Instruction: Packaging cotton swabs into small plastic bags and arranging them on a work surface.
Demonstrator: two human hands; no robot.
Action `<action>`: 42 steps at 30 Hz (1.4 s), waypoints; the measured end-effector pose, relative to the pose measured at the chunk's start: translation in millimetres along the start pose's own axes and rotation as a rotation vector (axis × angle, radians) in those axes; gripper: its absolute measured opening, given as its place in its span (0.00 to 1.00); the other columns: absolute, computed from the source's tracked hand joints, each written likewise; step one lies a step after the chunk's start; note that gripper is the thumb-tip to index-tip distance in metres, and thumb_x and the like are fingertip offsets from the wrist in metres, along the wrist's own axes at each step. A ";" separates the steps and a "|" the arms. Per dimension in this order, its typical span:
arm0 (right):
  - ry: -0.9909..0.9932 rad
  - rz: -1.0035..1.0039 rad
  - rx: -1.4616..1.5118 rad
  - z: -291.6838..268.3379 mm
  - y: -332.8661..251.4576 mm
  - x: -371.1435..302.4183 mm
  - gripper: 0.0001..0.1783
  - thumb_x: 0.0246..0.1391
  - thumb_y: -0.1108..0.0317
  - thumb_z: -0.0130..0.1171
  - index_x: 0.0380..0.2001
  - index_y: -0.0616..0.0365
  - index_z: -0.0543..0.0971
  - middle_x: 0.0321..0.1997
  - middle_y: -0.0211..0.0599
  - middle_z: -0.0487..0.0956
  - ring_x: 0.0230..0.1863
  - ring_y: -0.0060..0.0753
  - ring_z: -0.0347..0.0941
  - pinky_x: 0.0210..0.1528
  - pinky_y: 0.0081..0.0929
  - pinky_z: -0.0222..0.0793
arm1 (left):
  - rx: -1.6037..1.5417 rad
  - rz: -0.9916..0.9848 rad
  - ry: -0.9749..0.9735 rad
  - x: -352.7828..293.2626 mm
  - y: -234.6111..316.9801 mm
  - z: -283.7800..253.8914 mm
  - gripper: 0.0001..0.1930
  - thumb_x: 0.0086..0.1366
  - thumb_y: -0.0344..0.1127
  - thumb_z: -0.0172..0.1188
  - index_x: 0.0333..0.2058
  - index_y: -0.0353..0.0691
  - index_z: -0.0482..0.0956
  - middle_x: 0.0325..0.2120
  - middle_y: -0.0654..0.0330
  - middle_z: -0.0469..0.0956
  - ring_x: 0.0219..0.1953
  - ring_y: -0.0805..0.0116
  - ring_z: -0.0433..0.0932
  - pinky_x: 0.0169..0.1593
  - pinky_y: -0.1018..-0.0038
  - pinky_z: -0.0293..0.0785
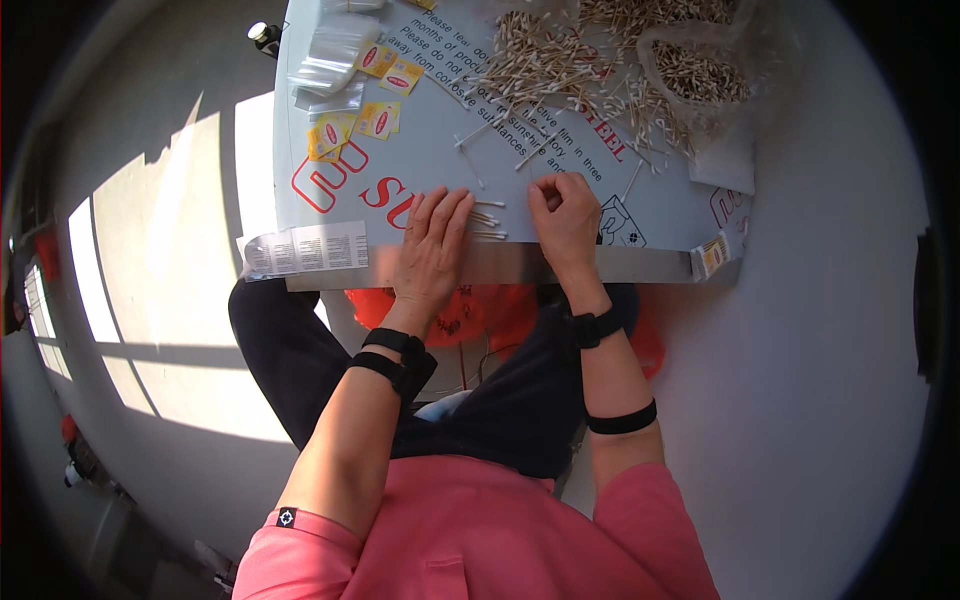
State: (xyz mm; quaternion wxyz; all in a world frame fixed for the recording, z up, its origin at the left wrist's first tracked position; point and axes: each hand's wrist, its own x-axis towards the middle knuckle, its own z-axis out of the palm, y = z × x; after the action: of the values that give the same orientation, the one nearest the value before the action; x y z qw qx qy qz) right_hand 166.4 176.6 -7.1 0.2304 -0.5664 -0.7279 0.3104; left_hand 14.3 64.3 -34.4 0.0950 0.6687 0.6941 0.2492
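My left hand (432, 240) lies flat near the table's front edge, its fingers stretched out over several cotton swabs (487, 219). Their white tips stick out to the right of the fingers; the other ends are hidden beneath the hand. To the right, my right hand (566, 215) is closed, thumb against curled fingers. Whatever it may pinch is too small to make out. A few loose cotton swabs (480, 131) are scattered just beyond both hands. A large heap of cotton swabs (535, 62) spreads over the far part of the table (440, 130).
A clear plastic bag (665, 45) of swabs stands at the far right. Clear small bags (335, 50) and yellow cards (380, 119) lie at the far left. A printed white sheet (310, 250) and a yellow label (711, 257) sit along the front edge. Red bags (500, 315) hang below.
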 end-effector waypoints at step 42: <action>0.051 -0.146 -0.119 3.4 10.1 1.6 0.08 0.46 0.72 0.65 0.30 0.56 0.77 0.34 0.34 0.73 0.37 0.40 0.74 0.36 0.35 0.71 | 0.007 -0.019 -0.010 0.3 -0.1 1.3 0.24 0.62 0.32 0.56 0.58 0.42 0.68 0.58 0.63 0.66 0.64 0.61 0.60 0.70 0.59 0.55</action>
State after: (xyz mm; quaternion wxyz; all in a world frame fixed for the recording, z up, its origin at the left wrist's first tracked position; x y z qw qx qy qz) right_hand 170.5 179.1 -16.7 0.2367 -0.5322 -0.7782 0.2347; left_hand 14.8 65.0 -35.4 0.0985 0.6637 0.7007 0.2426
